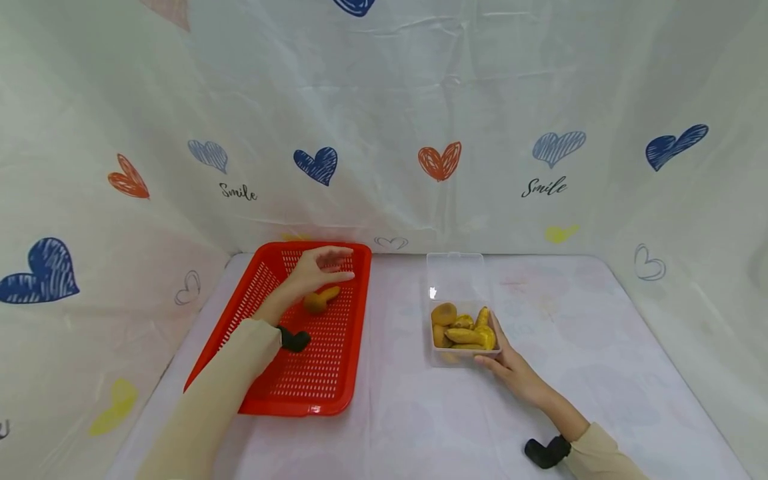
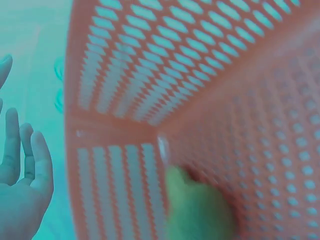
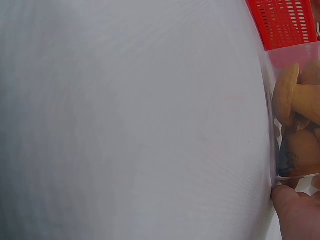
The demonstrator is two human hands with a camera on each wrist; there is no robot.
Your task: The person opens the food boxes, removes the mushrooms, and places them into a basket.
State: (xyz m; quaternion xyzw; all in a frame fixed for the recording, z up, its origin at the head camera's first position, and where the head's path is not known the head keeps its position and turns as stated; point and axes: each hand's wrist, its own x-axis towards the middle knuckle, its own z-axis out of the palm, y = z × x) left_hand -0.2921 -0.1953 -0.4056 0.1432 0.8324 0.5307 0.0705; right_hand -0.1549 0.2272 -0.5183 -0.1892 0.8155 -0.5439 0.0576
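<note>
My left hand (image 1: 318, 270) hovers over the red basket (image 1: 348, 393), fingers loosely spread and holding nothing. Below it, one yellow-brown mushroom (image 1: 316, 302) lies on the basket floor. In the left wrist view the mushroom (image 2: 200, 212) appears blurred near the basket wall, and the hand (image 2: 25, 190) shows at the left edge. A clear plastic box (image 1: 462, 356), full of several mushrooms (image 1: 465, 335), stands right of the basket. My right hand (image 1: 510, 370) grips its front right corner, thumb at the front; the right wrist view shows the thumb (image 3: 295, 210) against the box.
The box's clear lid (image 1: 456, 273) stands raised at the back. A white cloth covers the table (image 1: 570, 347), and a curtain printed with hearts (image 1: 384, 87) hangs behind and at both sides. Each wrist bears a black camera (image 1: 547, 453).
</note>
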